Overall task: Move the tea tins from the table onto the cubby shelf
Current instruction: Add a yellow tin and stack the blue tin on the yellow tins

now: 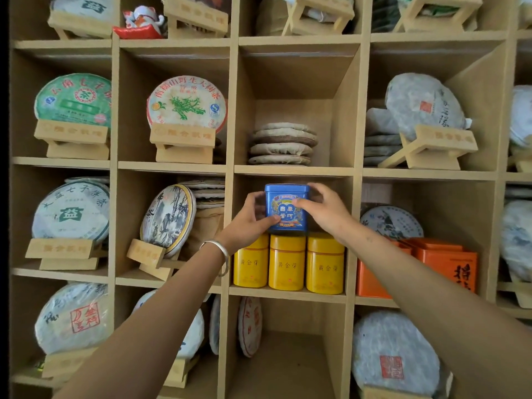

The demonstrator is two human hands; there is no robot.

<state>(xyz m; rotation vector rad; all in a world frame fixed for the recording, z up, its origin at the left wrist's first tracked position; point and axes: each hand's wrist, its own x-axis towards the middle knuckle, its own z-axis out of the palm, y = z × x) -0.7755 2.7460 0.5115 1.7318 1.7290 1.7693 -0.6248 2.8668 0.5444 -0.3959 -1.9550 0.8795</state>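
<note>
A blue square tea tin (288,207) sits on top of the yellow tea tins (287,266) in a middle cubby of the wooden cubby shelf (290,170). My left hand (249,223) grips the blue tin's left side, with the thumb across its front. On the right side, my right hand (324,210) holds the tin, thumb on its label. Three yellow tins stand side by side on the cubby floor. The table is out of view.
Orange tea tins (449,266) fill the cubby to the right. Wrapped round tea cakes (169,218) on wooden stands occupy most other cubbies. A stack of flat tea cakes (283,144) lies in the cubby above. The cubby below holds one upright cake (250,326) at its left.
</note>
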